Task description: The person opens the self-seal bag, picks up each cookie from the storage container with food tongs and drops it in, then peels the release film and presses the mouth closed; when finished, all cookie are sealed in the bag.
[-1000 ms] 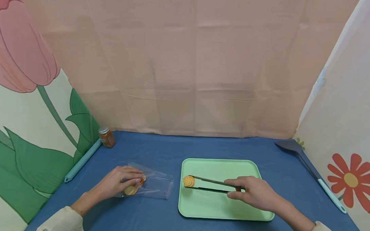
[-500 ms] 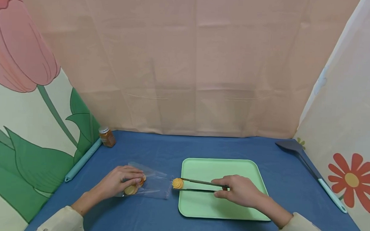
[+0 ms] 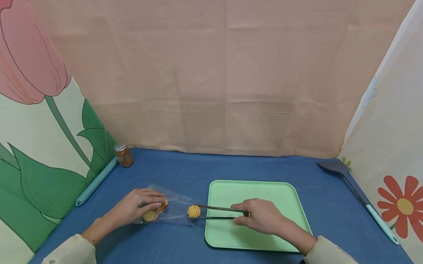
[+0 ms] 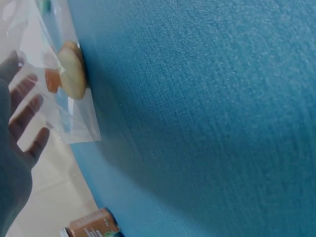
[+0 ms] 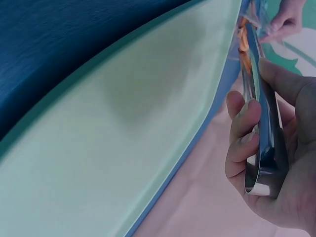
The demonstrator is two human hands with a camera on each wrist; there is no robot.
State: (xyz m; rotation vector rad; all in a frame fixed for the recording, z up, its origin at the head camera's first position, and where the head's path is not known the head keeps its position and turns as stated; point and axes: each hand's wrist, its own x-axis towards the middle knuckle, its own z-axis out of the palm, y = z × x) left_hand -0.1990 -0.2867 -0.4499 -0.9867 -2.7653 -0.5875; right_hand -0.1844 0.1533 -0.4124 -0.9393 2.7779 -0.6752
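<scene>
My left hand (image 3: 140,205) grips the clear plastic bag (image 3: 175,213) by its left part, with the fingers curved over it. Inside the bag lie several pale round cookies (image 4: 73,74) and an orange-brown piece (image 4: 52,80). My right hand (image 3: 261,216) holds metal tongs (image 5: 264,123) around their closed end, thumb on one arm and fingers on the other. Between the tongs' tips sits a golden swirled cookie (image 3: 194,211), over the bag's right end; whether it is within the bag I cannot tell. Below the right hand is a light green tray (image 3: 256,242).
A spatula (image 3: 356,195) with a dark head and pale blue handle lies at the right edge. At the back left stand a jar (image 3: 124,156) with brown contents and a blue-green roll (image 3: 97,181). Blue cloth (image 3: 175,165) covers the table; a beige sheet hangs behind.
My right hand has moved left with the tongs, carrying the swirled cookie from above the tray's left side to the bag's right end. The left hand has kept its place on the bag.
</scene>
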